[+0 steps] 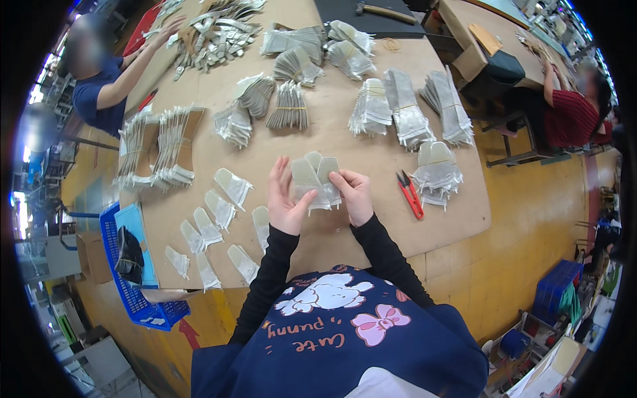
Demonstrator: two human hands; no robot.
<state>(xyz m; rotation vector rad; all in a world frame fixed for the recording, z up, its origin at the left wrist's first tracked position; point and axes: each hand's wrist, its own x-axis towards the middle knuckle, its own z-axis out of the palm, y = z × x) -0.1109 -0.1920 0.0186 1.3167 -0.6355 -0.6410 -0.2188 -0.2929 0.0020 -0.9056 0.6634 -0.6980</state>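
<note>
Between my two hands are a few flat, tongue-shaped fabric pieces, fanned out, with pale beige rounded tops and whitish lower ends. My left hand supports them from the left, thumb on their lower front and fingers reaching up beside them. With thumb and fingers, my right hand pinches their right edge. Several similar loose pieces lie spread on the table to the left of my left hand. Red-handled thread snips rest to the right of my right hand, blades pointing away.
Banded bundles of pieces stand across the brown-covered table. A heap of strips and a hammer are farther back. At the left edge sits a blue crate. One co-worker reaches in from the far left; another sits right.
</note>
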